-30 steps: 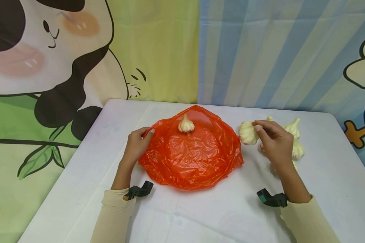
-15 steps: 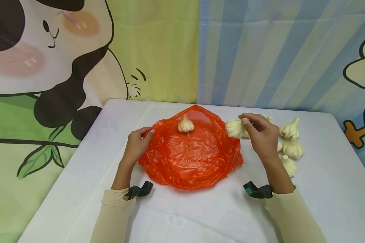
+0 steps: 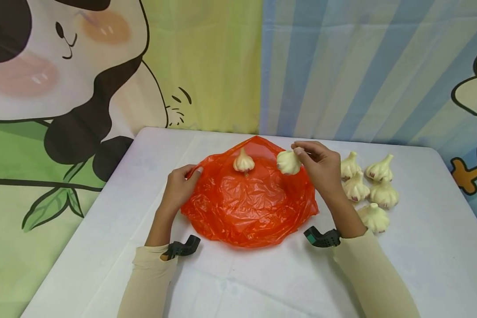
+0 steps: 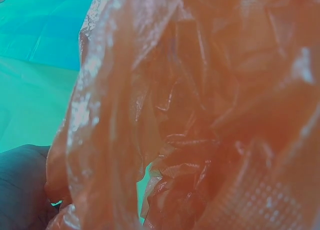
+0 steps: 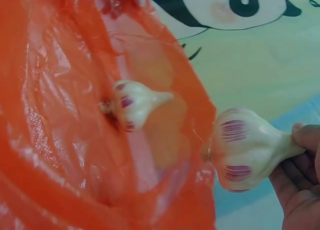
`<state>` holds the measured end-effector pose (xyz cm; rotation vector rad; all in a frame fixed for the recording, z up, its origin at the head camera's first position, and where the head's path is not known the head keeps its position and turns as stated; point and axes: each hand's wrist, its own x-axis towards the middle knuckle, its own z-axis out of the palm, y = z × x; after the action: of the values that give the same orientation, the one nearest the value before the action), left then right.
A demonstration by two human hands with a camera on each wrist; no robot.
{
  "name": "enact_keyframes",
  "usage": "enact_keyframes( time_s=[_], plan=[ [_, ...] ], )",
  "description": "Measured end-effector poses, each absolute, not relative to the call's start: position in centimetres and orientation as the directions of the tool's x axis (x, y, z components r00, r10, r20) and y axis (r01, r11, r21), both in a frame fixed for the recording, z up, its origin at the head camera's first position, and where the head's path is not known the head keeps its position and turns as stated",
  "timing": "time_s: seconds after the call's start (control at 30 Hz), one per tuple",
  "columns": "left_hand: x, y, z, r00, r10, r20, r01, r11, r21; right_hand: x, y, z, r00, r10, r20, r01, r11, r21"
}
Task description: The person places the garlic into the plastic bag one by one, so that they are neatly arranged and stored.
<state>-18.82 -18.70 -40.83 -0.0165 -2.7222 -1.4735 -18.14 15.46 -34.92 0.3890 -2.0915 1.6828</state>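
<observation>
A red plastic bag point(image 3: 254, 207) lies spread open on the white table. My left hand point(image 3: 179, 187) pinches its left rim between thumb and fingers; folds of the bag point(image 4: 200, 90) fill most of the left wrist view. Inside the bag, toward the back, sits one garlic bulb point(image 3: 244, 163), seen too in the right wrist view as a bulb point(image 5: 137, 104) with purple marks. My right hand point(image 3: 319, 165) grips another garlic bulb point(image 3: 288, 162) by its stem, above the bag's right back part. In the right wrist view this held bulb point(image 5: 247, 150) shows purple streaks.
Several garlic bulbs point(image 3: 383, 194) stand grouped on the table point(image 3: 433, 247) to the right of the bag. Behind the table's back edge hangs a printed curtain point(image 3: 206, 66) with a panda and stripes.
My right hand has moved left with the garlic bulb, from beside the bag to over its right part. The left hand keeps its hold on the rim, and the bag stays put.
</observation>
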Motion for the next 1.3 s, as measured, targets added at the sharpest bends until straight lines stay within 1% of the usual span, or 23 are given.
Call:
enact_keyframes(
  time_s=[0.13, 0.37, 0.6, 0.83, 1.03, 1.3],
  plan=[
    [-18.8, -18.8, -40.7, -0.999, -0.009, 0.047, 0.034, 0.552, 0.833, -18.3, 14.2, -34.1, -0.891, 0.007, 0.455, -0.435, 0.278, -0.856],
    [-18.9, -18.7, -40.7, -0.999, -0.019, 0.043, 0.025, 0.552, 0.834, -19.3, 12.8, -34.2, -0.900, -0.029, 0.434, -0.426, 0.262, -0.866],
    [-19.0, -18.4, -40.9, -0.999, -0.006, 0.044, 0.033, 0.548, 0.836, -22.2, 12.5, -38.0, -0.918, -0.059, 0.392, -0.392, 0.292, -0.872],
    [-18.9, -18.3, -41.0, -1.000, -0.010, 0.022, 0.014, 0.537, 0.843, -23.4, 11.0, -39.7, -0.923, -0.110, 0.368, -0.381, 0.370, -0.847],
    [-18.8, -18.4, -41.0, -1.000, -0.012, 0.024, 0.013, 0.541, 0.841, -23.8, 10.3, -40.3, -0.923, -0.061, 0.381, -0.373, 0.390, -0.842],
    [-18.7, -18.3, -40.8, -0.999, -0.015, 0.034, 0.020, 0.541, 0.841, -24.3, 10.5, -41.0, -0.932, -0.025, 0.362, -0.341, 0.407, -0.847]
  ],
)
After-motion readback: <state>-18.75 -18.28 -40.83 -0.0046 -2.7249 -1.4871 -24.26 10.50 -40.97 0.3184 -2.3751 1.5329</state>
